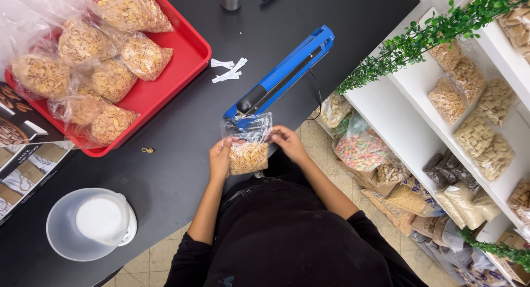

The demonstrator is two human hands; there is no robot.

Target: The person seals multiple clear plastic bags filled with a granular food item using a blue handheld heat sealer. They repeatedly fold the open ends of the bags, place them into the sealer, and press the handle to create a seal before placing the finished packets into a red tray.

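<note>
Fingers (234, 142) of both hands pinching cereal bag (249, 149) by its sides | keeping mouth flat below blue heat sealer (281, 74), frame centre | resting over surface (182, 154) edge

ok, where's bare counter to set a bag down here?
Bare black counter lies between the red tray, the clear bowl on the scale and the left hand, and beyond the blue sealer toward the far edge. The tray is packed with filled bags; both hands hold a small bag at the sealer.
</note>
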